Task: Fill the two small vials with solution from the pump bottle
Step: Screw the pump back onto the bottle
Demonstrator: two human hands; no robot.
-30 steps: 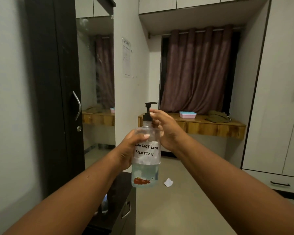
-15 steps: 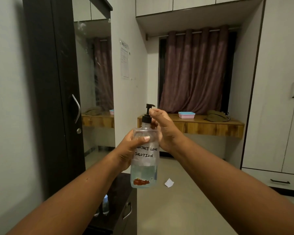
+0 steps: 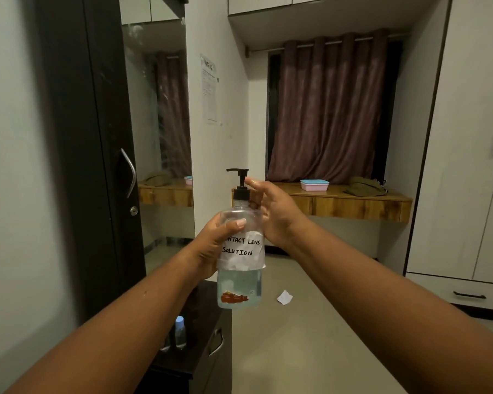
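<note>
A: Nearest the camera, what is sitting below the arms?

B: A small vial point(image 3: 180, 331) with a pale blue cap is standing upright on the dark worktop point(image 3: 199, 356), partly hidden behind the left forearm. Something beside it is too obscured to identify.

A: And the hands?

B: The left hand point(image 3: 211, 248) is wrapping the pump bottle point(image 3: 239, 268) at label height, fingers clenched around the body, thumb lying across the front. The bottle is being held upright in the air, above the worktop's far edge. Clear liquid is filling the lower part; the label is reading "CONTACT LENS SOLUTION".

A: The right hand?

B: The right hand point(image 3: 273, 211) is sitting beside the black pump head point(image 3: 239, 183), fingers loosely open, one fingertip just touching the pump stem, others curling at the collar. It is not gripping anything firmly.

A: Farther out?

B: A scrap of white paper point(image 3: 284, 297) is lying on the floor. Beyond, a wooden shelf point(image 3: 353, 203) is carrying a pink box with a blue lid point(image 3: 314, 184), with a maroon curtain point(image 3: 330, 109) hanging behind.
</note>
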